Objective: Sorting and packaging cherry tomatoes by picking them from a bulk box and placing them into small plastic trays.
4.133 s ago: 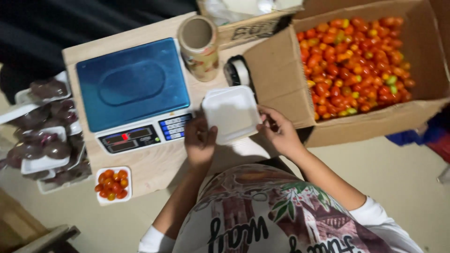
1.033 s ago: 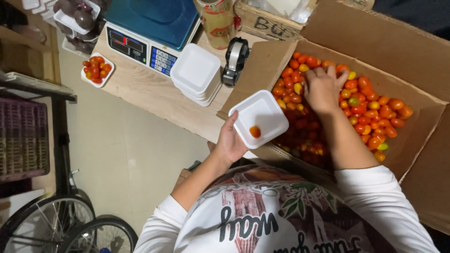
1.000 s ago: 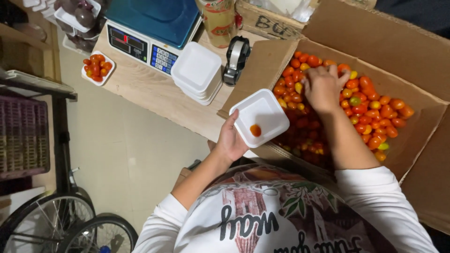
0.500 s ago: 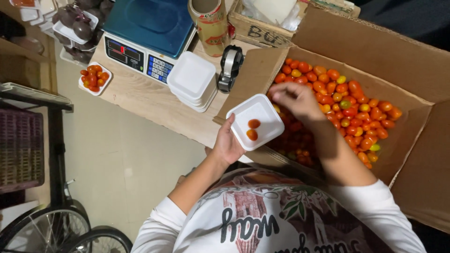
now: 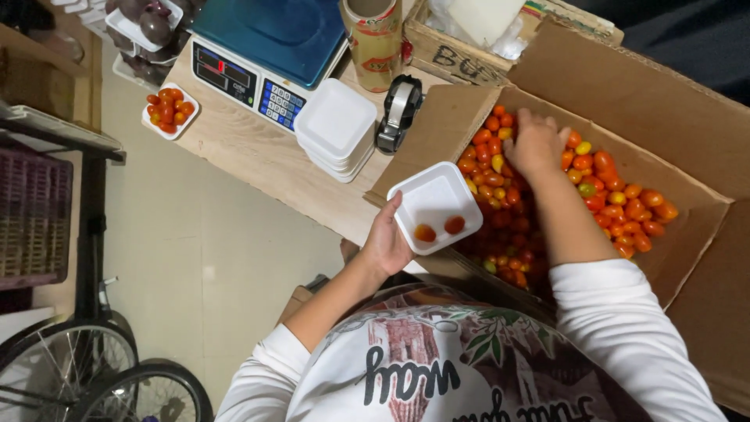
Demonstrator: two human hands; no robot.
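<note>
Filling a foam tray with cherry tomatoes
Left hand (image 5: 384, 244) grips the white foam tray (image 5: 434, 205) holding two tomatoes; right hand (image 5: 536, 143), fingers curled, digs into the tomatoes (image 5: 617, 187) in the cardboard box (image 5: 625, 86), right of frame.

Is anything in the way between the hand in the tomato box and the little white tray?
Nothing visible. The right hand rests on the tomatoes in the cardboard box. The white tray, held by the left hand, sits open-topped beside them over the box's near edge.
</note>
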